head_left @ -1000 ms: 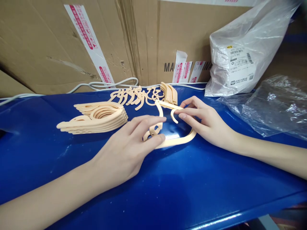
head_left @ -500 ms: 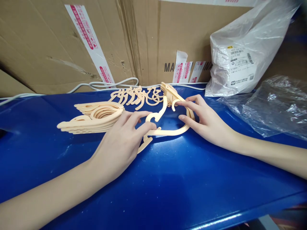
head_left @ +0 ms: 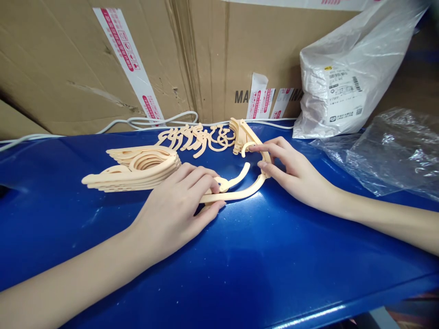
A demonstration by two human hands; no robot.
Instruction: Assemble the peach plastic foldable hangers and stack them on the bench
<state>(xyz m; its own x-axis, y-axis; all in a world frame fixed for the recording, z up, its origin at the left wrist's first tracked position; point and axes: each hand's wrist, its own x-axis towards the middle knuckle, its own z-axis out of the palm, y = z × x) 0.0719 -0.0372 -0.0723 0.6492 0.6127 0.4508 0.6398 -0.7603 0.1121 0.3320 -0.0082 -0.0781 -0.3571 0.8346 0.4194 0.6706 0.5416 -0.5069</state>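
Observation:
A cream plastic folding hanger (head_left: pixel 242 194) lies between my hands, its curved arm running from one to the other. My left hand (head_left: pixel 181 201) grips the hanger's left end, thumb below and fingers above, hiding part of the pivot. From beneath those fingers a curved piece (head_left: pixel 240 177) sticks out to the upper right. My right hand (head_left: pixel 291 171) pinches the right end, its index finger touching a small hook (head_left: pixel 247 147). Left of my left hand sits a neat stack of folded cream hangers (head_left: pixel 126 173). Loose hooks (head_left: pixel 195 139) and a pile of flat cream parts (head_left: pixel 239 135) lie behind.
The blue tabletop (head_left: pixel 240 274) carries everything. Tall cardboard boxes (head_left: pixel 206 55) stand along the back, with a white cable (head_left: pixel 120 122) at their foot. At the right rear are a labelled white plastic bag (head_left: pixel 318 87) and a crumpled clear bag (head_left: pixel 394 155).
My left fingers have closed round the hanger's left end, and its curved piece has folded down towards the long arm. The right end has shifted slightly left with my right hand.

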